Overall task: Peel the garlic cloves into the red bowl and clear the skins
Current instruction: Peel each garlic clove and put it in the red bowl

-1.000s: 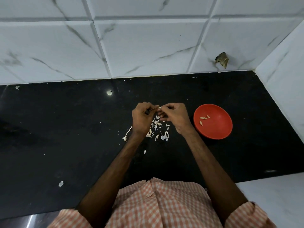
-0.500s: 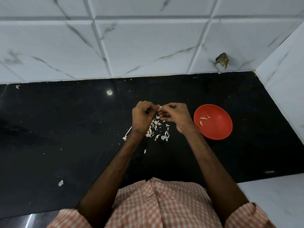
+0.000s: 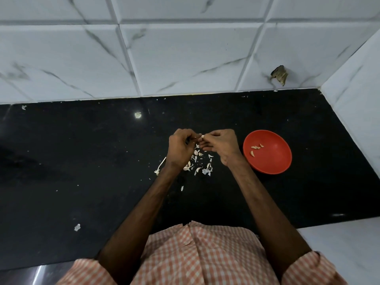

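Black tabletop (image 3: 82, 161) under our arms, white tiled wall (image 3: 185, 58) at 12 o'clock. Red bowl (image 3: 273, 161) at 3 o'clock of our hands, a few peeled cloves (image 3: 255, 150) inside. Our left hand (image 3: 181, 150) and right hand (image 3: 221, 144) meet fingertip to fingertip, both pinched on one garlic clove (image 3: 202, 136) above the tabletop. Pile of skins (image 3: 200, 163) lies on the tabletop right below, at 6 o'clock of the hands. One stray skin (image 3: 77, 227) at 8 o'clock.

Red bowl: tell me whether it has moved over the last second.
No. The red bowl keeps its spot on the black counter, at the same distance from the side wall tiles.
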